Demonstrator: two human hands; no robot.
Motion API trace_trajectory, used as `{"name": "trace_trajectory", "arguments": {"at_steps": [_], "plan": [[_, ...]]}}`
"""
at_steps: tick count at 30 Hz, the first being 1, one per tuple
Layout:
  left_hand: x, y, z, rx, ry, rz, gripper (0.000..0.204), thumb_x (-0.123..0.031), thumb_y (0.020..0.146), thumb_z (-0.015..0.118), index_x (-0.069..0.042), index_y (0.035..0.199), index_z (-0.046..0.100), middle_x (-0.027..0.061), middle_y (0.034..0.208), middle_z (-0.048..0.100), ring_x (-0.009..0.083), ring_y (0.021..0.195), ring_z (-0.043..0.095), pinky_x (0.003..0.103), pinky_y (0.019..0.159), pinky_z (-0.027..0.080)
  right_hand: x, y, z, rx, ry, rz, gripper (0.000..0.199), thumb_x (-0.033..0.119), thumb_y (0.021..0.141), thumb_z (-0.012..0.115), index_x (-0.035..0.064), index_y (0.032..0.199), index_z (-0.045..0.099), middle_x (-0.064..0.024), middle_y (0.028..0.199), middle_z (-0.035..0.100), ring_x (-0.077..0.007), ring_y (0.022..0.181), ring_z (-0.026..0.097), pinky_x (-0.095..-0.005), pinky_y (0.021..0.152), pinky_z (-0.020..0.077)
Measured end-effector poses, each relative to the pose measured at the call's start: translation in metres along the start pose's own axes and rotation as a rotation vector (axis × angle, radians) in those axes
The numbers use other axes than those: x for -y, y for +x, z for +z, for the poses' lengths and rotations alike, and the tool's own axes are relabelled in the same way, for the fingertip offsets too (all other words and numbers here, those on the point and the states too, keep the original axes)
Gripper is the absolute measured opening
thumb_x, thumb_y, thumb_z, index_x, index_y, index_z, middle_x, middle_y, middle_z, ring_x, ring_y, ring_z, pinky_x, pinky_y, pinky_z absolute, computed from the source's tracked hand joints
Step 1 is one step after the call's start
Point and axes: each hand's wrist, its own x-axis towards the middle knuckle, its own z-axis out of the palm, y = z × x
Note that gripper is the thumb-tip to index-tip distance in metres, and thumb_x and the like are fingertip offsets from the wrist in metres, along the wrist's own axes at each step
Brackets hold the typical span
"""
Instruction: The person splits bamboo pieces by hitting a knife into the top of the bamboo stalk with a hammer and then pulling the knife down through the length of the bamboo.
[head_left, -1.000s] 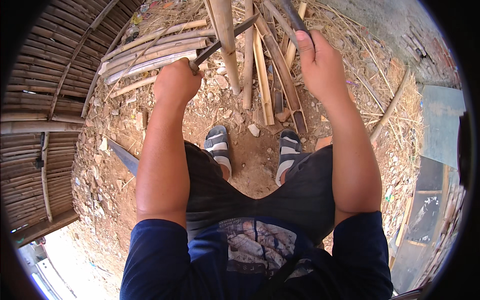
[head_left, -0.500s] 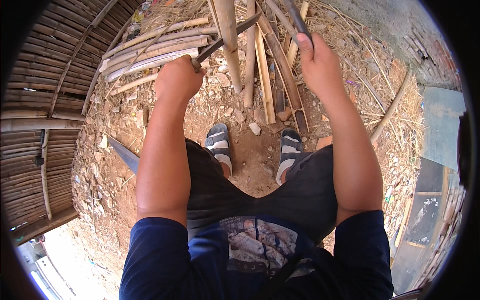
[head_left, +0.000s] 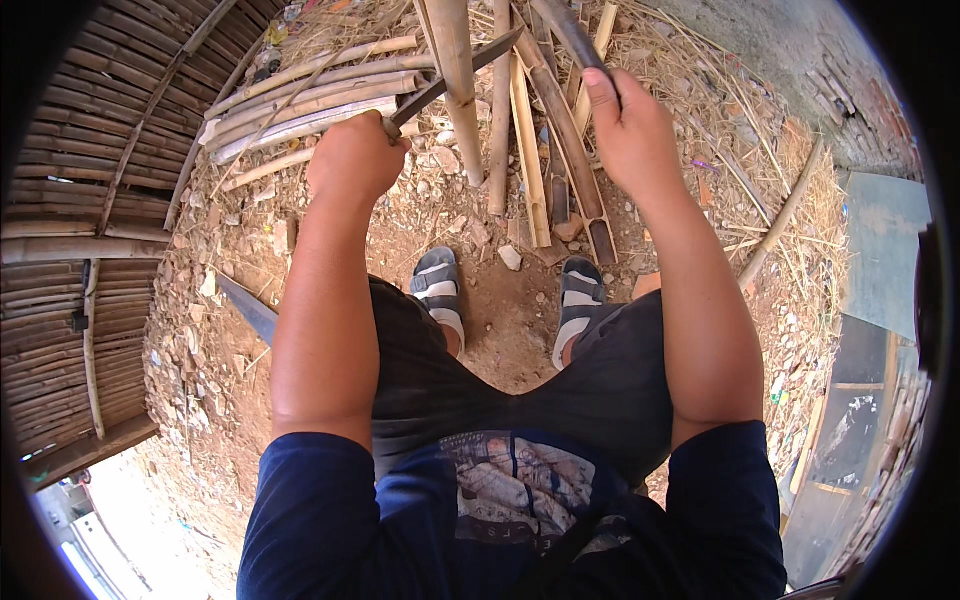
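Observation:
My left hand is closed around the handle of a long machete. The dark blade slants up to the right and crosses an upright bamboo pole, part of it hidden by the pole. Near its top the pole has a split along the left side. My right hand grips a dark, round stick to the right of the pole. The stick's far end leans toward the blade tip, apart from it.
Split bamboo lengths lie ahead of my feet, and a stack of bamboo pieces lies left of the pole. A dark flat blade-like piece rests beside my left forearm. A woven bamboo wall stands left, a concrete wall right.
My right hand has shifted slightly, and the stick's far end has swung left toward the pole. My left hand, the machete and the pole look unmoved.

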Motion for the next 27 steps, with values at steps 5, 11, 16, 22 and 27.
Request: {"name": "trace_trajectory", "arguments": {"at_steps": [5, 11, 16, 22, 27], "plan": [[0.001, 0.002, -0.001, -0.003, 0.015, -0.039, 0.034, -0.042, 0.09, 0.075, -0.014, 0.11, 0.074, 0.0132, 0.105, 0.076, 0.0324, 0.101, 0.073, 0.046, 0.084, 0.059, -0.003, 0.001, 0.013, 0.217, -0.086, 0.146, 0.058, 0.054, 0.107, 0.046, 0.0, 0.095, 0.065, -0.0185, 0.073, 0.064, -0.036, 0.07, 0.065, -0.0474, 0.068, 0.0509], [0.006, 0.0, 0.0, -0.012, 0.012, -0.018, 0.033, -0.041, 0.09, 0.076, -0.014, 0.109, 0.075, 0.0133, 0.104, 0.076, 0.0327, 0.1, 0.073, 0.047, 0.084, 0.059, 0.016, 0.0, -0.014, -0.146, 0.156, -0.045, 0.055, 0.051, 0.107, 0.049, 0.0009, 0.09, 0.063, -0.0173, 0.069, 0.063, -0.036, 0.066, 0.065, -0.0467, 0.065, 0.0507], [0.0, 0.001, -0.003, 0.003, 0.007, -0.005, 0.033, -0.041, 0.091, 0.075, -0.013, 0.109, 0.074, 0.0137, 0.104, 0.076, 0.0335, 0.1, 0.073, 0.047, 0.084, 0.059, -0.014, 0.005, 0.009, 0.235, -0.292, 0.077, 0.053, 0.05, 0.109, 0.042, 0.0037, 0.104, 0.067, -0.0159, 0.073, 0.066, -0.0335, 0.07, 0.068, -0.0463, 0.069, 0.0535], [0.006, -0.001, 0.001, -0.019, 0.017, -0.02, 0.034, -0.041, 0.09, 0.075, -0.012, 0.108, 0.074, 0.0152, 0.104, 0.076, 0.0347, 0.1, 0.073, 0.048, 0.085, 0.059, 0.007, 0.005, -0.01, 0.121, -0.084, 0.071, 0.056, 0.053, 0.108, 0.045, 0.0014, 0.102, 0.066, -0.0163, 0.071, 0.065, -0.0339, 0.07, 0.067, -0.047, 0.069, 0.0516], [0.004, 0.001, 0.001, -0.02, -0.018, -0.003, 0.033, -0.04, 0.09, 0.075, -0.013, 0.108, 0.074, 0.0147, 0.103, 0.076, 0.0351, 0.1, 0.073, 0.048, 0.085, 0.059, 0.005, 0.0, -0.003, -0.13, 0.033, -0.004, 0.056, 0.052, 0.108, 0.045, 0.0011, 0.102, 0.067, -0.0164, 0.068, 0.064, -0.0352, 0.068, 0.067, -0.0473, 0.067, 0.0519]]}}
